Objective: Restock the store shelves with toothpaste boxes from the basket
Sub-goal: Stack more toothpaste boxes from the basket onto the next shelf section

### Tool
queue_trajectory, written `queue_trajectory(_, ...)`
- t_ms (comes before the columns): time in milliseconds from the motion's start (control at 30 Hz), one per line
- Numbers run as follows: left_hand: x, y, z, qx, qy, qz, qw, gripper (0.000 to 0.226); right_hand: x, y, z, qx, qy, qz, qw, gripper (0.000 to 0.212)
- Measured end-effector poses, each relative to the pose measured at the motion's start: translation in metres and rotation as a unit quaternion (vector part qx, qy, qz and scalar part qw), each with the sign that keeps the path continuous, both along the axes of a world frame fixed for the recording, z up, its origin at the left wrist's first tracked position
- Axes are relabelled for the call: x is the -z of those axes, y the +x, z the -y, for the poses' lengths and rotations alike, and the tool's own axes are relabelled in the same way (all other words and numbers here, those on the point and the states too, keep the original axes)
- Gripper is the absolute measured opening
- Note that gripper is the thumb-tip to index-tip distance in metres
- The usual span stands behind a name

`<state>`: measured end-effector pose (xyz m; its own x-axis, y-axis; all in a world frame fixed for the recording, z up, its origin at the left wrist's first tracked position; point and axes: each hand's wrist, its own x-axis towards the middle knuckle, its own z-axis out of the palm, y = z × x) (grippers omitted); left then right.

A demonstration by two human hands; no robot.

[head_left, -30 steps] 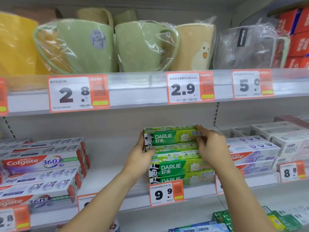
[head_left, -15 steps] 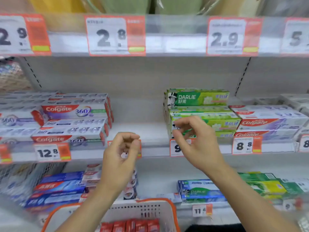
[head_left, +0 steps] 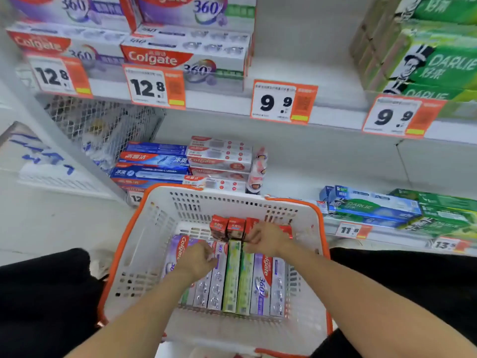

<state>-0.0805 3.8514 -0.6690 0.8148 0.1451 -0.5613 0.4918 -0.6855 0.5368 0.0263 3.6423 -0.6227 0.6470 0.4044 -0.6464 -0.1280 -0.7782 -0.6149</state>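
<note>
Both hands were down inside the white basket (head_left: pixel 144 244) with the orange rim. The left hand (head_left: pixel 197 258) had its fingers curled, and the fingertips touched the top end of a silver-purple Colgate box (head_left: pixel 219 277) in the row of boxes lying flat on the basket floor. Whether it really pinched this box or only touched it, I could not tell, because the fingers covered the contact. The right hand (head_left: pixel 265 239) was also curled, with its fingertips at the top end of the green boxes (head_left: pixel 236 277) in the middle of the row, just below a group of small red boxes (head_left: pixel 227 227) standing at the far wall of the basket. Its grip was not clear either.

The toothpaste boxes in the basket lay side by side, long sides touching. On the right end of the row lay another Colgate 360 box (head_left: pixel 263 280).

Above, the shelf (head_left: pixel 224 104) carried Colgate 360 boxes (head_left: pixel 180 58) on the left and the stack of green Darlie boxes (head_left: pixel 426 60) on the right, with a bare part between them behind a 9.9 price tag (head_left: pixel 284 102).

Compared with 0.5 s earlier, the hands had dropped from the air in front of the shelf into the basket, and the view had tilted downward. 1 s earlier, both hands were pressing the sides of the Darlie stack on the shelf.
</note>
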Motion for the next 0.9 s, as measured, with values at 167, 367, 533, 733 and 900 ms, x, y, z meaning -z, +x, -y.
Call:
queue_trajectory(167, 0.045, -0.035, -0.005, -0.061, 0.015, -0.059, 0.996, 0.024, 0.061, -0.046, -0.027, 0.074, -0.062, -0.026, 0.995, 0.024)
queue_trajectory(367, 0.065, -0.044, -0.023, -0.128, -0.003, -0.117, 0.985, 0.027, 0.112, -0.073, -0.053, 0.2, 0.007, -0.051, 0.978, 0.042)
queue_trajectory(533, 0.076, -0.055, -0.025, -0.136, -0.049, -0.127, 0.981, 0.015, 0.123, -0.063, -0.074, 0.154, -0.017, 0.03, 0.987, 0.072)
queue_trajectory(733, 0.076, -0.052, -0.028, -0.15, -0.049, -0.126, 0.979, 0.018, 0.133, -0.049, -0.078, -0.003, -0.044, 0.063, 0.997, 0.083)
queue_trajectory(900, 0.062, -0.02, -0.036, -0.194, -0.06, -0.03, 0.979, 0.028, 0.121, -0.056, -0.067, 0.019, 0.006, 0.037, 0.999, 0.07)
